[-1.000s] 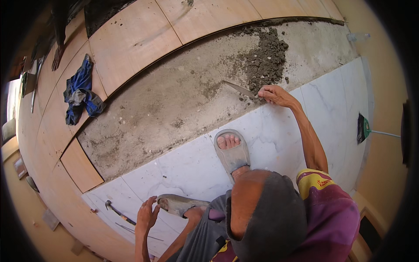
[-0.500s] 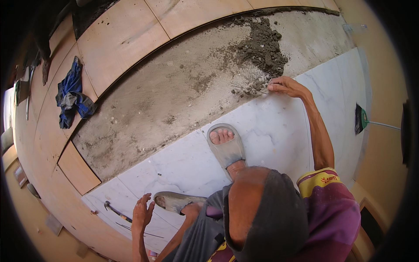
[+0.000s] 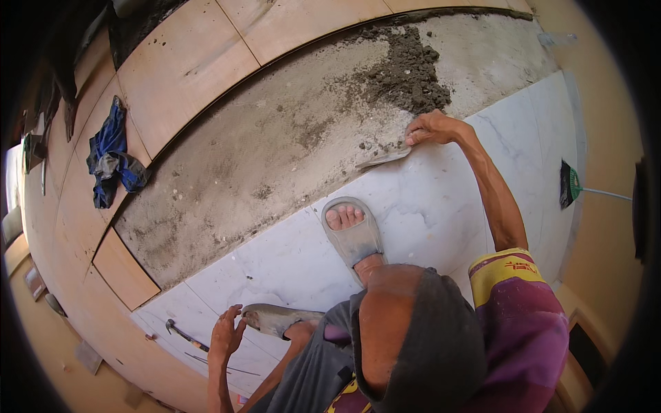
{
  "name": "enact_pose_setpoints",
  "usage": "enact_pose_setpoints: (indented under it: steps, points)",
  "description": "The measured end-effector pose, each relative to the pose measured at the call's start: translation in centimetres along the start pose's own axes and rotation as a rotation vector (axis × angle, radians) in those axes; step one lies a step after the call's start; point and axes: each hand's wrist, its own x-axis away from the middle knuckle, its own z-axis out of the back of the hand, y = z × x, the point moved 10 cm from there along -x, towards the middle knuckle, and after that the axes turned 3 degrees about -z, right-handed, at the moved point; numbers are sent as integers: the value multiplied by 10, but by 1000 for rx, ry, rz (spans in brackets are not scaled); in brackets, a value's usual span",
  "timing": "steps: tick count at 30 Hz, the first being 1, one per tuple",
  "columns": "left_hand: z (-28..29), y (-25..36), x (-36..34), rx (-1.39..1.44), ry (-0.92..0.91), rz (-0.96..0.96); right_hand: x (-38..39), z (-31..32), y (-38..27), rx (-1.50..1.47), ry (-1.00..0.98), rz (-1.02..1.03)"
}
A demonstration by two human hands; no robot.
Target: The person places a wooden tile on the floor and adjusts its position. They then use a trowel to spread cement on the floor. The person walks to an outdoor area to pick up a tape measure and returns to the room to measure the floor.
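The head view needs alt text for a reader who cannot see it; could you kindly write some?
A person's right hand holds a flat trowel where a bare floor strip meets white marbled tiles, beside a heap of dark, crumbly material. The open left hand is near a sandal and a hammer; tan tiles line the strip's far side.

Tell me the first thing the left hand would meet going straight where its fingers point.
Likely the white tiles, with the sandy strip beyond; how high the left hand is above them is unclear, so it could pass over both.
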Motion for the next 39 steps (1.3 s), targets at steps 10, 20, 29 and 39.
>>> enact_pose_setpoints:
  steps: [10, 20, 29, 39]
  points:
    - [26, 5, 0, 47, 92, 44, 58, 40, 113, -289, 371, -268]
    - [44, 27, -8, 82, 101, 23, 11, 48, 87, -333, 808, -346]
    - [9, -15, 10, 62, 70, 45, 0, 62, 39, -401, 801, -348]
    - [38, 1, -4, 94, 167, 13, -10, 145, 148, -356, 939, -489]
